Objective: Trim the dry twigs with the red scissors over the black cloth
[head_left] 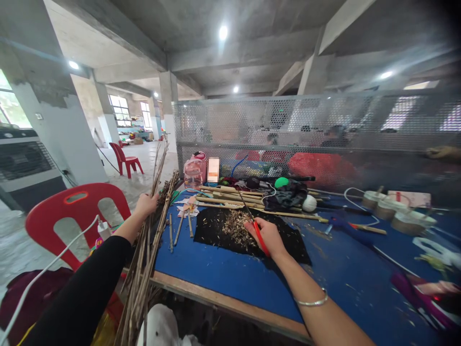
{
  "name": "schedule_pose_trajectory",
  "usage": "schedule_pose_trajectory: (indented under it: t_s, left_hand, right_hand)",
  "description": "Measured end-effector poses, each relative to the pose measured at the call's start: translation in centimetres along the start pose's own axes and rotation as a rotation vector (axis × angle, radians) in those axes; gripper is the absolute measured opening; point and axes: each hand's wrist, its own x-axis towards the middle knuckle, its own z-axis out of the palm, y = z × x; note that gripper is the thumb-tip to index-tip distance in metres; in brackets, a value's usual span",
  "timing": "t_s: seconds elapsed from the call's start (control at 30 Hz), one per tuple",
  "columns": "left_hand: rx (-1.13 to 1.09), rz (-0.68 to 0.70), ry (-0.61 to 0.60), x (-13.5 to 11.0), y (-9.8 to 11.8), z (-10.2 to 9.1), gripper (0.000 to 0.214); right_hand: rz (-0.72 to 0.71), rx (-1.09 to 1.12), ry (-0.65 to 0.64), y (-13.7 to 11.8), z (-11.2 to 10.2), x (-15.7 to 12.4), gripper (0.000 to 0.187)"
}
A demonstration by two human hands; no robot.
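My left hand (146, 205) is closed around a few long dry stalks (157, 168) at the left edge of the table, above a larger bundle of stalks (144, 259) that slopes down past the edge. In my right hand (272, 236) is a pair of scissors (260, 238) with red handles, its dark blades pointing up and away to the left. Under the right hand a heap of chopped plant bits (236, 228) lies on a black cloth (209, 235). Short cut sticks (179, 229) lie on the blue tabletop (201, 274) between my hands.
Bamboo poles (230, 194), a white yarn ball (309, 203) and a green ball (281, 182) lie behind the cloth, before a metal mesh screen (230, 125). A pink jug (194, 172) stands back left, several cups (412, 221) right. A red chair (77, 221) is left; another person's hand (437, 288) is right.
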Motion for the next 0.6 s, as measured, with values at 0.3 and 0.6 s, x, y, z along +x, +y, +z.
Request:
schedule_pose_trajectory:
  t_s: [0.3,0.6]
  left_hand:
    - [-0.365,0.12,-0.092,-3.5,2.6,-3.0,0.026]
    - [-0.661,0.303,-0.261,-10.3,5.5,-3.5,0.03]
  right_hand:
    - [0.062,-0.066,-0.078,-0.1,0.1,0.2,0.045]
    - [0.056,0.15,-0.394,-3.4,-3.0,1.4,0.048]
